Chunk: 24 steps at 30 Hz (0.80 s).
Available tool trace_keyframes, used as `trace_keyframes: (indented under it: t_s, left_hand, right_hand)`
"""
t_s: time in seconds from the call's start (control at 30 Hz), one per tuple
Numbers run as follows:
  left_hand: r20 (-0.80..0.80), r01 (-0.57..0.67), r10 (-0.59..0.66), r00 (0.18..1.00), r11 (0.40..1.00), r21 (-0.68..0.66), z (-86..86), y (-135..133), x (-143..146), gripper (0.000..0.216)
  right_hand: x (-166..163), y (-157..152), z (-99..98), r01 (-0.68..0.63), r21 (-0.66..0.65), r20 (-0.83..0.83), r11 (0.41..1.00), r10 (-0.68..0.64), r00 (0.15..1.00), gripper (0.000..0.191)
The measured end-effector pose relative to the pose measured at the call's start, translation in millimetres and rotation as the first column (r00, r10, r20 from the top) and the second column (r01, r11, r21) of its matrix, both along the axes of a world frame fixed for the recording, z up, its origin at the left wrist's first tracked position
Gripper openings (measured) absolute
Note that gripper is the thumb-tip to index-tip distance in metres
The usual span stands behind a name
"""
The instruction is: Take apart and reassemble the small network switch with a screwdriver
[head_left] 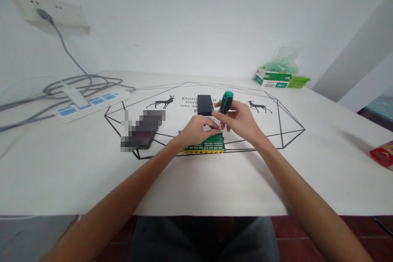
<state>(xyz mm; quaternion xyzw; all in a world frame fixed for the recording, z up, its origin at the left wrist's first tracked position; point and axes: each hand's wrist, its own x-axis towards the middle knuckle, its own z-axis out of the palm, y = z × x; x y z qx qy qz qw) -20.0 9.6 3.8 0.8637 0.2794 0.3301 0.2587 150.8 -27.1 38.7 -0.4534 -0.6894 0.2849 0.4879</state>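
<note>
A green circuit board (210,143) with a yellow strip along its near edge lies on the white table. My right hand (236,118) grips a screwdriver (226,101) with a green and black handle, tilted, its thin shaft pointing down toward the board's far right corner. Over the board's far side is my left hand (198,130), thumb and forefinger pinched together close to the screwdriver tip. Whatever lies between those fingertips is too small to make out. Just beyond both hands sits a black rectangular box (204,104).
A phone-like dark device (144,129), partly pixelated, lies left of the board. Farther left are a white power strip (93,104) and coiled grey cables (82,84). Green-and-white boxes (273,77) with a plastic bag (284,61) stand back right. A red package (382,154) sits at the right edge.
</note>
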Motion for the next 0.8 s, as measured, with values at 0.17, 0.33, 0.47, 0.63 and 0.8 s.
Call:
trace_keyframes:
  t_s: [0.17,0.33,0.47,0.63,0.8]
  left_hand:
    - [-0.003,-0.037,0.037,0.999,0.999,-0.003,-1.4,-0.5,0.0,0.011]
    - [0.003,0.023,-0.024,1.000,1.000,0.010,-2.4,0.3,0.7,0.013]
    - [0.012,0.027,-0.027,1.000,1.000,0.002,-2.1,1.1,0.2,0.012]
    - [-0.001,-0.016,0.016,1.000,1.000,-0.013,-1.1,0.3,-0.3,0.011]
    - [-0.010,0.013,-0.013,1.000,0.999,-0.038,0.4,-0.9,-0.9,0.012]
  right_hand:
    - [-0.5,-0.3,0.2,0.038,-0.013,0.026,0.999,-0.038,0.999,0.034]
    - [-0.6,0.5,-0.6,0.049,-0.015,0.035,0.999,-0.048,0.998,0.033]
    - [-1.5,0.4,-0.3,0.052,-0.021,0.044,0.998,-0.051,0.998,0.034]
    - [-1.9,-1.5,0.2,0.070,-0.035,0.046,0.997,-0.068,0.997,0.037]
    - [-2.4,-2.7,0.9,0.070,-0.035,0.052,0.997,-0.069,0.996,0.036]
